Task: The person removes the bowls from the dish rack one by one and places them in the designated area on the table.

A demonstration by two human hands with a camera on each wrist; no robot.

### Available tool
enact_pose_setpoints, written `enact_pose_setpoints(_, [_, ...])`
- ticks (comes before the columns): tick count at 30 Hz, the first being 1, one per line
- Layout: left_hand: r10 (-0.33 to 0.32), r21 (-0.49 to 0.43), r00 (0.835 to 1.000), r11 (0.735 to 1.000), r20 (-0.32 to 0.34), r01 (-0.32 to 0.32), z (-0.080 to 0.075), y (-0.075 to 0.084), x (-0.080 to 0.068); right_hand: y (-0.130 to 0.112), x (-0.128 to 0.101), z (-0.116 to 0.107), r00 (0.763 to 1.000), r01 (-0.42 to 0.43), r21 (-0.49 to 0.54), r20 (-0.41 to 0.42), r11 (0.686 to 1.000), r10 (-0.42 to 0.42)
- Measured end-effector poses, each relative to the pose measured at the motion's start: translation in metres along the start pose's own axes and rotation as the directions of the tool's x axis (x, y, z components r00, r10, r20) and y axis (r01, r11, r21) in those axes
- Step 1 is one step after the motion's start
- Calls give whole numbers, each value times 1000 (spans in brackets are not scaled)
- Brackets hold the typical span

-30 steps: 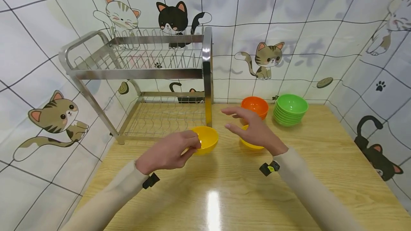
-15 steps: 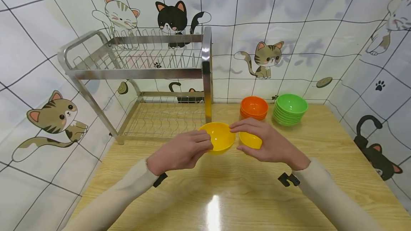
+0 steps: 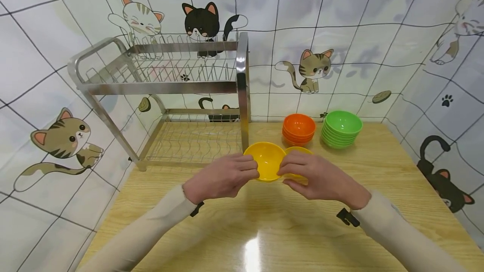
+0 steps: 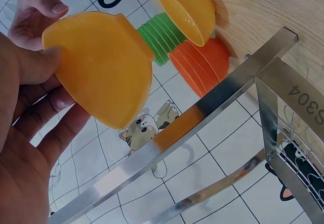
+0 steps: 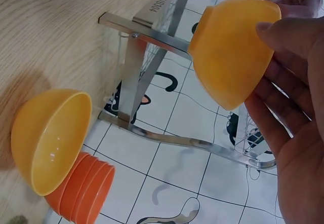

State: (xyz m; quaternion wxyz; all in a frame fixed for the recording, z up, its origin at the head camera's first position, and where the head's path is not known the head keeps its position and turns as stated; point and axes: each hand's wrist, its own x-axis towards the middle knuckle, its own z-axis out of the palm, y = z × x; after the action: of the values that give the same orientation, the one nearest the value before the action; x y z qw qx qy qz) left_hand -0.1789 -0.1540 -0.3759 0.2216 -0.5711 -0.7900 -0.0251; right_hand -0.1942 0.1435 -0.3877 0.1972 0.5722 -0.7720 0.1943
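Between the two hands hangs a yellow bowl [image 3: 266, 160], lifted off the table [image 3: 378, 171]. The left hand [image 3: 221, 177] pinches its left rim with curled fingers, and the right hand [image 3: 319, 175] grips the right rim likewise. Just behind the right hand sits a second yellow bowl [image 3: 300, 151], with orange bowls [image 3: 298, 128] and green bowls [image 3: 342, 128] farther off.

From your head camera, your right hand [image 3: 321, 177] covers most of the second yellow bowl [image 3: 298, 151], leaving only its far rim showing. Your fingers hide the near wall of the held yellow bowl [image 3: 266, 160]. In your left wrist view the dish rack [image 4: 283, 82] runs off the picture's edge.
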Motion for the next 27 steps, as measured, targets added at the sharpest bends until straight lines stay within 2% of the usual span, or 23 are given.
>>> enact_pose_setpoints(7, [27,15,1000,1000,-11,-27,1,3,2,-1,-1,2,999,36,-6,-9,999,-36])
enact_pose_setpoints(13, [17,15,999,1000,-39,-17,3,3,3,-4,-2,3,999,41,2,-15,999,-41])
enact_pose_setpoints(19, [-4,-21,989,1000,-147,1,7,-3,3,-4,-4,4,1000,22,-19,-19,1000,-22])
enact_pose_setpoints(23, [-85,-116,962,992,-260,56,9,-11,2,1,-5,2,1000,6,-50,-27,999,-7])
enact_pose_setpoints(25, [-150,-146,937,983,-314,109,10,-15,1,5,-7,2,999,7,-56,-46,998,-10])
enact_pose_setpoints(27, [-234,-190,903,966,-360,174,12,-20,0,9,-9,1,998,-1,-62,-60,998,-2])
